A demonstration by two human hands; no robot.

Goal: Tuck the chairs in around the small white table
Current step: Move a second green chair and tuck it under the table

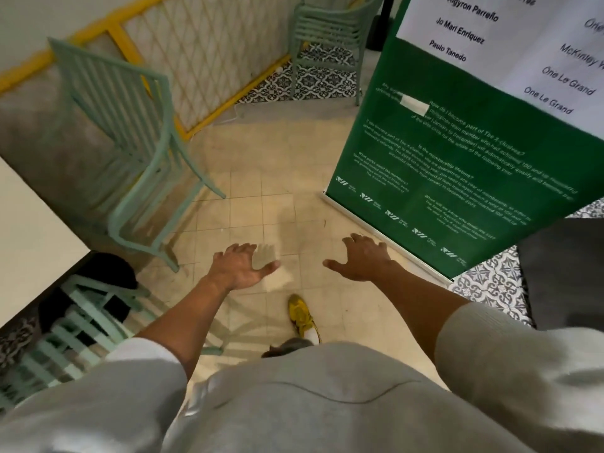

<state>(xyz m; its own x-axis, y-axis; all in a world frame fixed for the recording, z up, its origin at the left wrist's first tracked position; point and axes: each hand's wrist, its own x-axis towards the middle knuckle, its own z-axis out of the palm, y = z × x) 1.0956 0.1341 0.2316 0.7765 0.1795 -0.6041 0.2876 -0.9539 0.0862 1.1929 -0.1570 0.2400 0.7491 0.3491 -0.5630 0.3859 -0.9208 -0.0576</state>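
Both hands are out in front, fingers spread wide, holding nothing. The left hand (240,266) and the right hand (361,258) hang over bare floor tiles (261,197). A green chair (130,152) stands to the left, a bit blurry, its slatted back tall and tilted, its seat toward the white worktop (29,223) at the left edge. Another green chair (75,325) sits under the worktop's near edge. A third chair (327,37) stands far off by the fence. A green banner (441,178) blocks the right side.
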